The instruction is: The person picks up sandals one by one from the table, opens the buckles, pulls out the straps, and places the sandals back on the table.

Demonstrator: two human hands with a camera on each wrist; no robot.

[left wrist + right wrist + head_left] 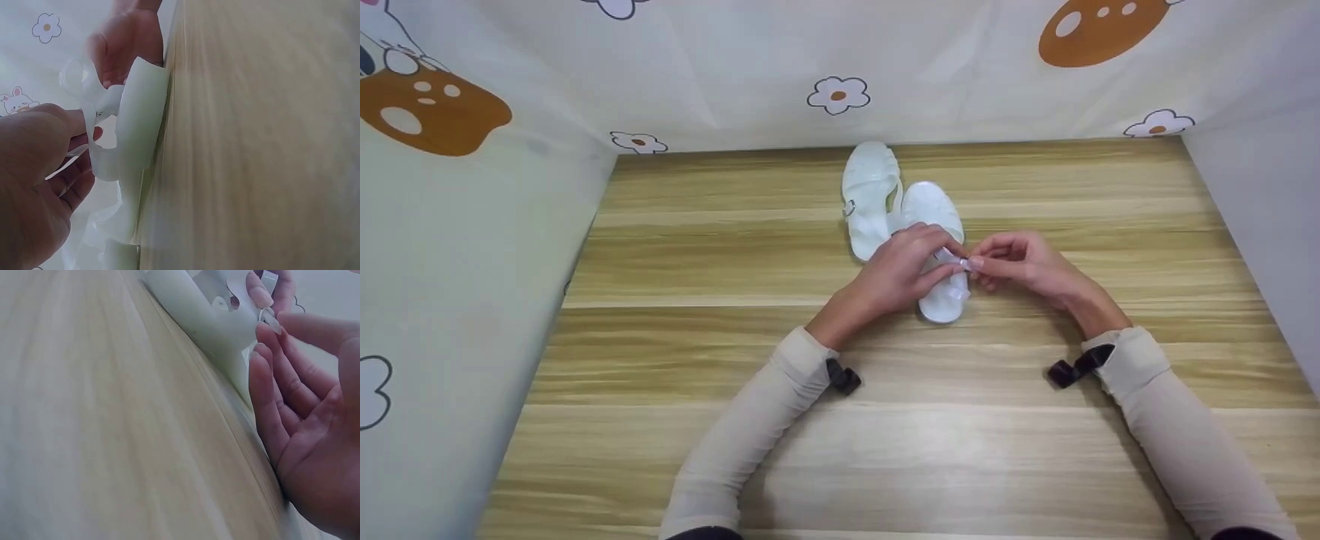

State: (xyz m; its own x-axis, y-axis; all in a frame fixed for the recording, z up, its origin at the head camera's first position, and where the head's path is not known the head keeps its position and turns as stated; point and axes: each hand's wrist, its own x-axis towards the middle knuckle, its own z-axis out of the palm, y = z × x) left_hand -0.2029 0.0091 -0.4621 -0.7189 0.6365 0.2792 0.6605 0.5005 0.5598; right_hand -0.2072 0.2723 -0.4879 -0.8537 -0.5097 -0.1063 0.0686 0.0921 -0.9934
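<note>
Two white sandals lie on the wooden surface in the head view. Over the nearer sandal, my left hand pinches its strap between thumb and fingers. From the right, my right hand pinches the small buckle end of the strap, its thumb and forefinger meeting there in the right wrist view. Both sets of fingertips come close together at the sandal's right side. The left wrist view shows the pale sandal sole on edge beside my left hand, the strap looping up from it. My left hand partly covers the sandal's middle.
The other sandal, with a small buckle at its left side, lies just left and farther back. Behind the wood-grain surface hangs a cream backdrop with flower prints. Dark wrist mounts sit on both beige sleeves.
</note>
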